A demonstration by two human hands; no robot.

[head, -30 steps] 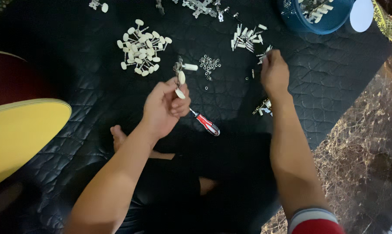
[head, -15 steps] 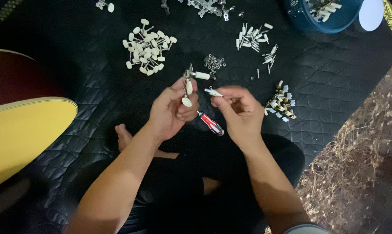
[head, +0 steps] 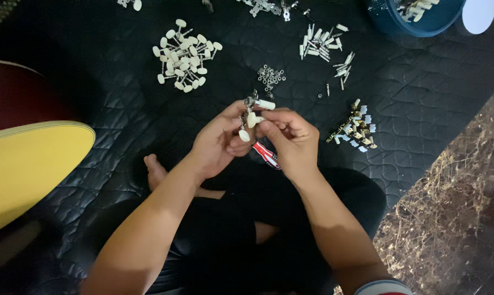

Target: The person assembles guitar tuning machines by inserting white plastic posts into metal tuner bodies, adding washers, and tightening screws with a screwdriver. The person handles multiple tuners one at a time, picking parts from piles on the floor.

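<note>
Cream-knobbed metal tuner assembly [head: 253, 114] sits pinched between both hands above the person's lap: left hand [head: 218, 143] grips it from below, right hand [head: 292, 139] nips it with thumb and forefinger (a red-handled screwdriver [head: 265, 154] lies just underneath). Further out on the black quilted mat [head: 422, 104], a heap of cream knobs [head: 184, 55] and small nuts [head: 270, 75]

The right hand [head: 291, 141] covers most of the red-handled screwdriver [head: 265, 153] below the grip. Fingers hide how the small metal assembly with cream knobs [head: 252, 112] is joined. Far beyond the grip, the blue tub [head: 416, 19] is cut by the top edge, and the tiny nuts [head: 270, 75] are too small to distinguish.
</note>
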